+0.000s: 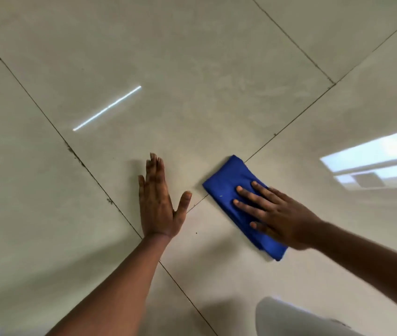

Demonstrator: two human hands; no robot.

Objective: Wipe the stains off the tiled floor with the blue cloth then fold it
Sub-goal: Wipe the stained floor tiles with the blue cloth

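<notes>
In the head view, the folded bright blue cloth [238,202] is being pressed flat by the right hand [280,219], fingers [248,192] spread, across a grout line of the glossy beige tiled floor [192,81]. The left hand [156,204] is being rested flat just beside, fingers together, thumb out. Small dark specks, possibly stains, are lying between the hands.

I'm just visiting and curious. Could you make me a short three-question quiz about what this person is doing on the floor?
1. True or false: the right hand presses flat on the blue cloth.
2. What does the left hand touch? A) the cloth B) the bare tiled floor C) a bucket
3. Fill in: the cloth lies across a dark grout ____ between tiles.

Key: 1 true; 2 B; 3 line.
</notes>
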